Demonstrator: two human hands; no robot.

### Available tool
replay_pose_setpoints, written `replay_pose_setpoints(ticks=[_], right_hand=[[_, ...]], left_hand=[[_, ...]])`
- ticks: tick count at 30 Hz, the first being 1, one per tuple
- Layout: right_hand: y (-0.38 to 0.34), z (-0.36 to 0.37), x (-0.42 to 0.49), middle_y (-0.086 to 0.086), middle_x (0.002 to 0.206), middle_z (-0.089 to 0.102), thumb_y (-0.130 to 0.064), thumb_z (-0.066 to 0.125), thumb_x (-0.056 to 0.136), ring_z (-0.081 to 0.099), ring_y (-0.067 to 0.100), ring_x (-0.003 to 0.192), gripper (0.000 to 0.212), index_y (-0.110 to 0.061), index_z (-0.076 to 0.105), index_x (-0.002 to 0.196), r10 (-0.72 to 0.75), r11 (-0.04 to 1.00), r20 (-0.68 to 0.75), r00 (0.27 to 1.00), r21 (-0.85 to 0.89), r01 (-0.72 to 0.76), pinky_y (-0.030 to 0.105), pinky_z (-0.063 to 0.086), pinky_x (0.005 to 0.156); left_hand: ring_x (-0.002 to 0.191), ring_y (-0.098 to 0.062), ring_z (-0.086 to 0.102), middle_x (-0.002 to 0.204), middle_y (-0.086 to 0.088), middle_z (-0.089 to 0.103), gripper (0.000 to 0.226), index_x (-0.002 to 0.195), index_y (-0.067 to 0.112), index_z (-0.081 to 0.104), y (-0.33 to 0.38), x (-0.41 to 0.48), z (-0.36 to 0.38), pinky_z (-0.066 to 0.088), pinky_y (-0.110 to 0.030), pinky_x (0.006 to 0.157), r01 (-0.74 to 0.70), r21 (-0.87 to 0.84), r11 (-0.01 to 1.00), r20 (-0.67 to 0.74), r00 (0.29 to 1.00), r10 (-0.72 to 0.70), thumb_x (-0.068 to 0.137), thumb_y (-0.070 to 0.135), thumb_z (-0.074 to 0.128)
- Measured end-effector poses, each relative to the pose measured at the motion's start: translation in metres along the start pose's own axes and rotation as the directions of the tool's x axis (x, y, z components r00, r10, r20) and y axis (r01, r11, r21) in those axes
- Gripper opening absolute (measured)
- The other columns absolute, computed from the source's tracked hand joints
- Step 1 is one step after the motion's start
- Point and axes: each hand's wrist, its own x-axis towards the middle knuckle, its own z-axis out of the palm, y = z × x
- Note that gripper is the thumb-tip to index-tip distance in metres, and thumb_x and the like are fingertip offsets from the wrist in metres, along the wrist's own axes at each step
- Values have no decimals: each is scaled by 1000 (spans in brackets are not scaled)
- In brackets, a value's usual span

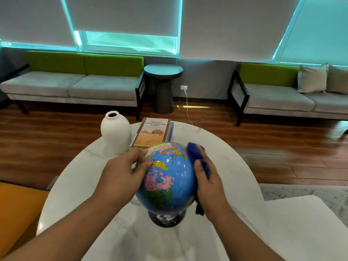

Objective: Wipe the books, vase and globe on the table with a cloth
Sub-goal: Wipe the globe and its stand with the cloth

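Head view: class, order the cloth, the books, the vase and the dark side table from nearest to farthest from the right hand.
1. cloth, gripped in the right hand.
2. books, ahead, to its left.
3. vase, farther left, beside the books.
4. side table, across the floor by the wall.

Blue cloth against globe, right hand
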Motion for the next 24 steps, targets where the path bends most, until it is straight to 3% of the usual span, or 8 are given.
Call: replay_pose_setpoints(ticks=[2,4,8,11,14,17,20,24], right_hand=[[9,-5,1,-14,129,60,-41,47,99,54,9,120,23,-46,59,117,291,947,-38,956,156,-282,31,43,104],[16,-6,-5,-14,133,57,-40,44,100,52,6,121,27,-44,58,122,324,934,-41,945,173,-312,35,42,107],[0,6,-15,-27,146,33,-43,47,94,27,-8,137,39,-55,47,131,-120,984,-1,993,-131,119,28,27,116],[-14,16,-22,-28,152,22,-45,46,91,8,10,147,44,-59,40,132,-355,706,329,875,-519,482,42,9,119],[-10,20,-31,-23,154,24,-42,48,90,7,16,148,43,-53,47,132,-432,535,432,792,-584,610,51,4,116],[12,12,-36,-12,156,26,-43,49,92,14,21,148,42,-49,48,134,-418,722,225,880,-505,473,58,18,115],[25,12,-42,-13,154,26,-55,47,92,22,10,145,42,-52,45,134,-250,956,-23,968,-167,243,39,30,116],[22,13,-39,-27,123,60,-47,48,96,52,9,125,25,-62,56,114,343,872,-61,937,391,-293,34,49,99]], left_hand=[[92,-13,63,86,12,68,14,79,20,58,2,-1,0,57,-43,74,5,14,1000,-13,1000,-5,86,27,68],[91,-16,63,86,9,68,16,78,20,56,4,-3,1,57,-43,73,8,27,1000,-10,1000,-8,86,28,67],[85,-19,61,84,4,67,19,76,19,53,10,-5,1,56,-41,68,3,86,996,-44,999,1,87,29,65],[79,-22,61,81,1,67,17,77,18,53,10,-5,1,54,-41,65,-23,131,991,-47,998,30,87,26,64],[71,-22,59,74,2,65,17,75,20,52,10,-6,1,50,-35,61,-42,163,986,-66,996,53,86,23,65],[74,-19,59,76,4,66,21,74,20,52,11,-6,2,51,-35,63,-33,162,986,-63,997,44,86,29,66],[83,-19,62,84,5,68,22,74,20,52,8,-4,2,54,-37,67,4,135,991,-75,997,6,87,32,66],[82,-20,63,88,4,70,24,73,19,51,4,-3,1,53,-35,67,8,142,990,-90,996,4,86,33,66]])
